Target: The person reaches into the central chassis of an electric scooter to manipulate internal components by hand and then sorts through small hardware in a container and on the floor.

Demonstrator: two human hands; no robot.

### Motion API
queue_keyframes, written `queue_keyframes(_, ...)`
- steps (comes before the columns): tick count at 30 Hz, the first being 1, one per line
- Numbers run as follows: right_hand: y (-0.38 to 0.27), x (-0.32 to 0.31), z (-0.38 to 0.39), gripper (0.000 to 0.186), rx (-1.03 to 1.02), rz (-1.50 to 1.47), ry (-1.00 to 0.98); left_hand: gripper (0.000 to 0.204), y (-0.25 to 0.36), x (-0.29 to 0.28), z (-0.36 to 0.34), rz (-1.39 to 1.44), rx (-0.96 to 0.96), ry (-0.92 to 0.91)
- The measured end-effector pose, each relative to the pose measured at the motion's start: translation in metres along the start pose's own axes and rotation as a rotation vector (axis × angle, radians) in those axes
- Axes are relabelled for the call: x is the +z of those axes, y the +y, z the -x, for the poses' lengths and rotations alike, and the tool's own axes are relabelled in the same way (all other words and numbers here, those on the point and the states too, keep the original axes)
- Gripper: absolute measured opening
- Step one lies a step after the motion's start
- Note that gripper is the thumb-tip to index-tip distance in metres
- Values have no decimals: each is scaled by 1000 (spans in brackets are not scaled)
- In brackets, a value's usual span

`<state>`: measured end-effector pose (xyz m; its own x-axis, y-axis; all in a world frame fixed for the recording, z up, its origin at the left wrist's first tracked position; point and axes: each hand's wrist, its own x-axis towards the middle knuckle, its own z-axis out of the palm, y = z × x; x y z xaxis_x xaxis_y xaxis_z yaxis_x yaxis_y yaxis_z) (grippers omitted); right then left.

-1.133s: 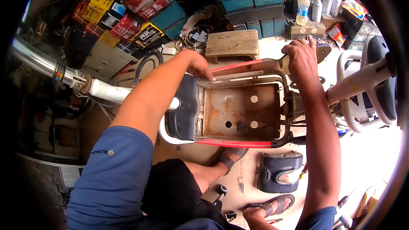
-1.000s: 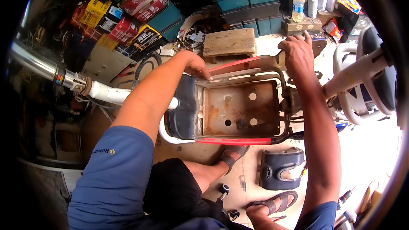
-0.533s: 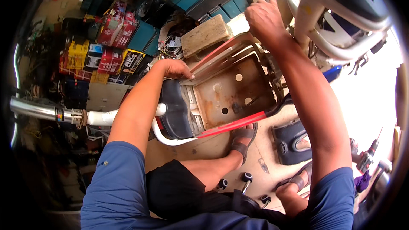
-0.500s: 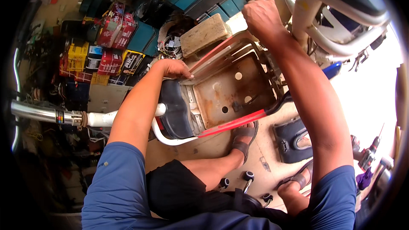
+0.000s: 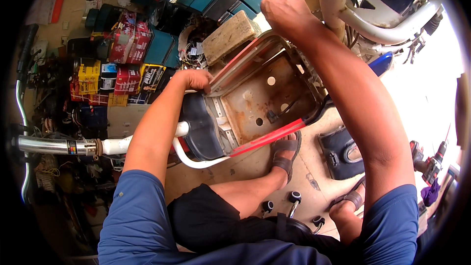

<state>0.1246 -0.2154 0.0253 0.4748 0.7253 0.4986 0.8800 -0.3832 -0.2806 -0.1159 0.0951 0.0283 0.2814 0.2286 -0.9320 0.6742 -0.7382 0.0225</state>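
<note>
Blue sleeves [image 5: 135,208] – black shorts [image 5: 206,218]

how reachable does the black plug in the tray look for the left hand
Probably yes: the left hand is at the far left corner of the tray, which is open on top, and nothing appears to cover the black plug.

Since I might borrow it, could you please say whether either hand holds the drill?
No, the drill is apart from the left hand and right hand.
</note>
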Motion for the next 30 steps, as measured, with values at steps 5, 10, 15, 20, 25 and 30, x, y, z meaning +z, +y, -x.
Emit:
queue_keyframes(5,-1,0,0,15,-18,-26,29,44,10,8,2,290,92,-26)
queue_keyframes(10,0,-10,4,15,-46,11,13,35,23,3,8,192,75,-28)
queue_keyframes(15,-1,-9,8,15,-74,4,2,39,34,17,11,426,139,-6)
queue_keyframes(20,-1,-12,8,16,-90,-8,10,48,41,13,6,356,118,37)
queue_keyframes(25,0,-9,12,17,-75,41,-44,57,74,33,16,440,346,184)
queue_keyframes(30,-1,-3,11,15,-118,69,-22,57,73,20,6,264,207,235)
